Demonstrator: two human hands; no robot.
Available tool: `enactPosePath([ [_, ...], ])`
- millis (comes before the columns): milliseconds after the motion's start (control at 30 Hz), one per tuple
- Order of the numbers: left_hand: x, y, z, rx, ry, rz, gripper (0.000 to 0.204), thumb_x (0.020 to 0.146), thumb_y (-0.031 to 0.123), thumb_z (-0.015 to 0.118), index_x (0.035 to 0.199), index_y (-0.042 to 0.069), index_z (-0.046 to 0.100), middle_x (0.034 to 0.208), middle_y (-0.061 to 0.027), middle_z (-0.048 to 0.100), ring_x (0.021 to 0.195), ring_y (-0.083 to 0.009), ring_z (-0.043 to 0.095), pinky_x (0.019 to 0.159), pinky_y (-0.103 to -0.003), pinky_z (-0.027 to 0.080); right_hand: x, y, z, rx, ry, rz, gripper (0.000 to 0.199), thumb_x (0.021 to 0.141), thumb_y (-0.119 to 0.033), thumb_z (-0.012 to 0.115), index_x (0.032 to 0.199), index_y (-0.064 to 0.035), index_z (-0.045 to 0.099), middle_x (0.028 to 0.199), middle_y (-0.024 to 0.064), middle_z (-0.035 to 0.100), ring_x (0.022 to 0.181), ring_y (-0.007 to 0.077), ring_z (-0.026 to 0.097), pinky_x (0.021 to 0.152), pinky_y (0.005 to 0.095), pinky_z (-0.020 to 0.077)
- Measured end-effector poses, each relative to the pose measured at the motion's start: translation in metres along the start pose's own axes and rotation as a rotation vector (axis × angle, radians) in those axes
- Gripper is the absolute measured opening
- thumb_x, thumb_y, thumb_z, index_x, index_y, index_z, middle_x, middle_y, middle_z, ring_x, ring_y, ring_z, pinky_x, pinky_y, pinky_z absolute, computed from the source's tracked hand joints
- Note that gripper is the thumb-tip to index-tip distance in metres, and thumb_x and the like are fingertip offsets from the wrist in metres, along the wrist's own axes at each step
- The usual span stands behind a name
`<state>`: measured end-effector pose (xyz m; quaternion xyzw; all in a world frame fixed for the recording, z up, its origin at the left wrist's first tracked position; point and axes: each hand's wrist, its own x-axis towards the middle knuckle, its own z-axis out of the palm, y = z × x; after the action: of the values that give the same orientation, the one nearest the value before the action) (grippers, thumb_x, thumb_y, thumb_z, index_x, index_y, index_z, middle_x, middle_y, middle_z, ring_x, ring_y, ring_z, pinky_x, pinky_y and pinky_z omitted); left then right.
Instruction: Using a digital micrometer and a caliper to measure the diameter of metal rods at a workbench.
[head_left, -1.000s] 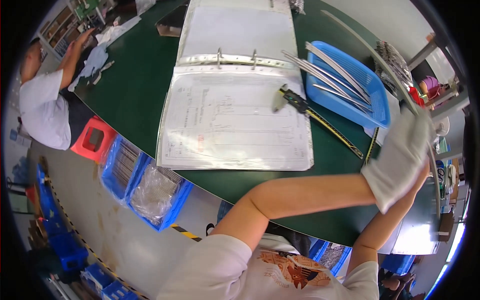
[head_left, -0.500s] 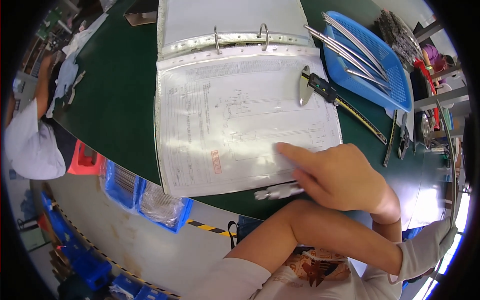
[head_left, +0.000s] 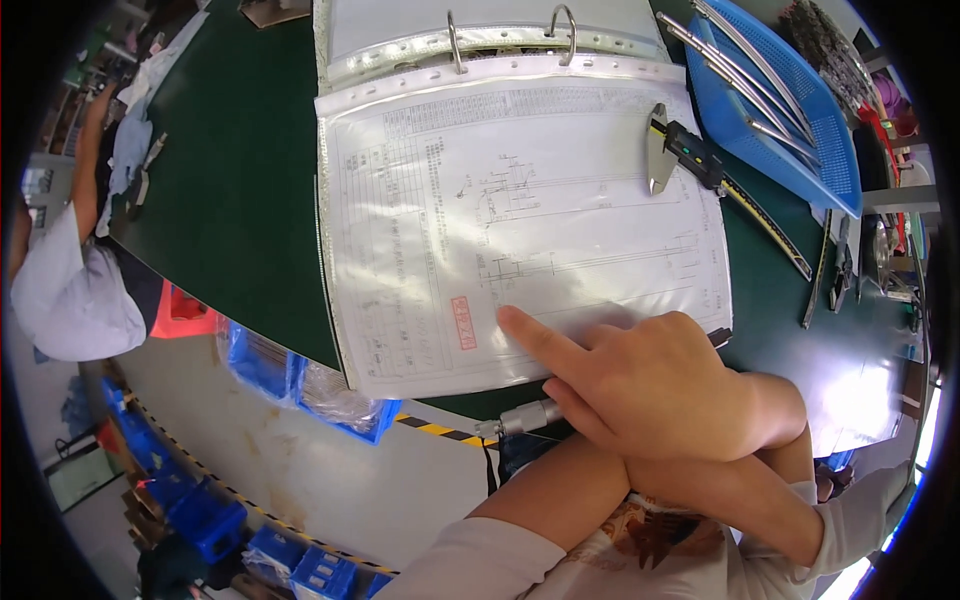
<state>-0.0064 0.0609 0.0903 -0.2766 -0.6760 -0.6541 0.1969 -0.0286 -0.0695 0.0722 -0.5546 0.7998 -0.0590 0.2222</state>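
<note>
My right hand (head_left: pixel 650 390) is over the lower part of a drawing sheet (head_left: pixel 560 130) in a ring binder. Its index finger stretches left, the tip at the drawn lines beside a red stamp. The other fingers are curled round a silver micrometer (head_left: pixel 517 420), whose thimble end sticks out past the thumb; the rest is mostly hidden by the hand. My left forearm (head_left: pixel 720 490) lies bent across my body below the right wrist. The left hand itself is hidden at the right sleeve. A digital caliper (head_left: pixel 690 150) rests on the sheet's upper right.
A blue basket (head_left: pixel 845 185) with metal tubes stands at the right of the green table (head_left: pixel 230 170). Near it lie further measuring tools (head_left: pixel 840 265). Blue crates (head_left: pixel 375 420) sit on the floor past the table edge. At far left is another person (head_left: pixel 75 290).
My right hand has moved left across the sheet with the micrometer, its fingertip now closer to the red stamp. The whole view has shifted, so binder, caliper and basket appear further right.
</note>
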Motion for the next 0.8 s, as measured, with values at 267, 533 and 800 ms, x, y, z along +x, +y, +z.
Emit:
enactPosePath([
  [267, -0.012, -0.011, -0.007, -0.212, -0.084, -0.148, 0.026, 0.076, 0.015, 0.047, 0.096, -0.001, 0.052, 0.086, -0.0163, 0.052, 0.078, -0.0306, 0.05, 0.07, -0.036, 0.039, -0.001, -0.004, 0.0, -0.014, -0.056, 0.049, 0.055, 0.074, -0.026, 0.054, 0.126, -0.0175, 0.036, 0.056, 0.0025, 0.05, 0.049, 0.0169, 0.051, 0.041, 0.0295, 0.0386],
  [533, -0.017, -0.025, -0.02, -0.447, -0.11, -0.278, 0.023, 0.078, 0.017, 0.047, 0.092, 0.0, 0.053, 0.08, -0.0147, 0.053, 0.073, -0.0292, 0.05, 0.066, -0.035, 0.04, 0.001, 0.003, -0.002, 0.071, -0.071, 0.068, 0.056, 0.075, -0.026, 0.052, 0.127, -0.0192, 0.033, 0.054, 0.003, 0.049, 0.048, 0.0186, 0.051, 0.042, 0.0298, 0.039],
  [800, -0.008, -0.019, -0.028, -0.711, -0.111, -0.329, 0.021, 0.08, 0.019, 0.047, 0.087, 0.001, 0.055, 0.075, -0.0131, 0.053, 0.068, -0.0279, 0.051, 0.062, -0.034, 0.04, 0.001, 0.001, -0.011, 0.092, -0.135, 0.09, 0.056, 0.075, -0.025, 0.053, 0.127, -0.0177, 0.034, 0.054, 0.0036, 0.048, 0.047, 0.02, 0.05, 0.043, 0.0303, 0.0386],
])
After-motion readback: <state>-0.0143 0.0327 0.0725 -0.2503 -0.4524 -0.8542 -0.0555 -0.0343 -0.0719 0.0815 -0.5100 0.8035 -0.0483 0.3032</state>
